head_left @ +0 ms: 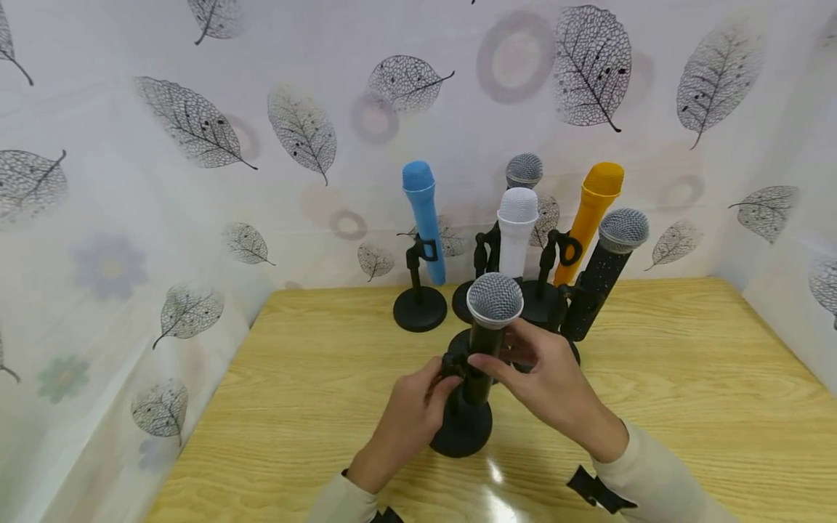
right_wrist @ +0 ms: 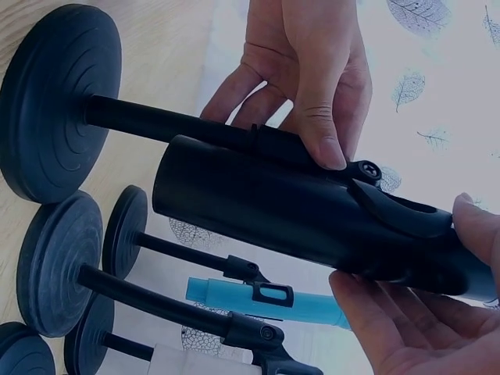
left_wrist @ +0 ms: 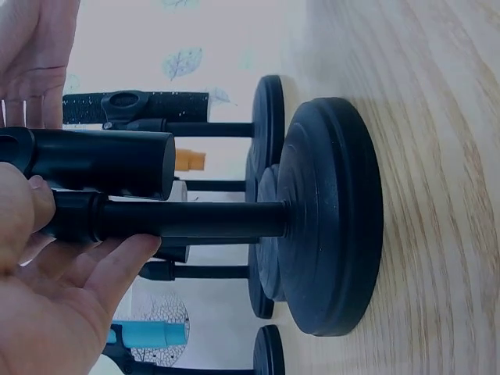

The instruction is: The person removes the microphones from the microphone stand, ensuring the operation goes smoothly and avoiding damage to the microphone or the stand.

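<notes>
A black microphone [head_left: 495, 299] with a silver mesh head stands tilted beside a black desk stand [head_left: 461, 432]. My left hand [head_left: 408, 410] grips the upper part of the stand's pole, thumb on its joint in the right wrist view. My right hand [head_left: 552, 378] holds the microphone's body below the head, thumb on one side and fingers on the other. In the right wrist view the stand's clip [right_wrist: 402, 212] lies against the microphone's body, seemingly around it. The lower end of the microphone [left_wrist: 109, 160] hangs alongside the pole [left_wrist: 195, 219], apart from the base.
Behind stand a blue microphone [head_left: 425, 218], a white one [head_left: 518, 225], an orange one [head_left: 588, 218] and a speckled black one [head_left: 598, 280], with black stands. Another silver mesh head [head_left: 524, 169] shows at the back. Leaf-patterned cloth [head_left: 301, 131] borders the wooden table [head_left: 294, 407].
</notes>
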`<state>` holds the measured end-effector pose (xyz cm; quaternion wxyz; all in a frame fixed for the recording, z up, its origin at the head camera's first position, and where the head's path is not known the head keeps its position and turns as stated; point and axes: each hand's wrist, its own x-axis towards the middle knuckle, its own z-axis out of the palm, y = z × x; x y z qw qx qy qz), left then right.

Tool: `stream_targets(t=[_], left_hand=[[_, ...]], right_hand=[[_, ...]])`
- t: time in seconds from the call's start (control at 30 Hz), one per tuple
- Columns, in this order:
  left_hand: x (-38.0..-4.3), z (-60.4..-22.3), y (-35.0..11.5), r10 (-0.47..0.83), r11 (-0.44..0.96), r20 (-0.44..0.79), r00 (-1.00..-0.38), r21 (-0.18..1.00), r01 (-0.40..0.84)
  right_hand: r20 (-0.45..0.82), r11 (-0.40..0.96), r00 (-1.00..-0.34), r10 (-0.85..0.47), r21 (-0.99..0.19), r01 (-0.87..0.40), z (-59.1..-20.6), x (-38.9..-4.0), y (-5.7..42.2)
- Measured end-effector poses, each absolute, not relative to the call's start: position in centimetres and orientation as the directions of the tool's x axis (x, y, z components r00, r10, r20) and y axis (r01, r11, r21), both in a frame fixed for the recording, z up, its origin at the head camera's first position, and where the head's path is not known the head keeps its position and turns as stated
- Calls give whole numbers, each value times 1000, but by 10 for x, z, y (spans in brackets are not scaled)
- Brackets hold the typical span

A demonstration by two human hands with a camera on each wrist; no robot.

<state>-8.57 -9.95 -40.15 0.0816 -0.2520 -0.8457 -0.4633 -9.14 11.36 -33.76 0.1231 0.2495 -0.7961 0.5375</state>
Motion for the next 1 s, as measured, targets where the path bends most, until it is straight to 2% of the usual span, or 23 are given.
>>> stream_targets(t=[0.57, 1.0], left_hand=[[-82, -404, -89, 358, 424, 383, -852, 746, 514], [-78, -392, -88, 360, 426, 367, -858, 754, 501]], right_hand=[[449, 283, -858, -249, -814, -507, -336, -84, 123], [492, 257, -836, -243, -798, -544, -338, -80, 126]])
